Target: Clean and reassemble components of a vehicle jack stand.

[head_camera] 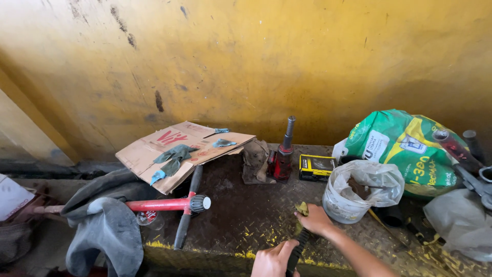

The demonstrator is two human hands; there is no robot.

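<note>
Black handle (299, 247) clasped in both hands' fingers (287, 248).

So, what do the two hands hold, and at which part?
Both hands hold one dark ribbed tool: the left hand around its lower end, the right hand at its upper end, pressing a yellowish rag against it.

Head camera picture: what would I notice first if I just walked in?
Probably the big yellow wall filling the back. Then the red pump lying at the left on the dark metal step, and the green sack at the right. At the bottom, two hands grip a dark tool.
</note>
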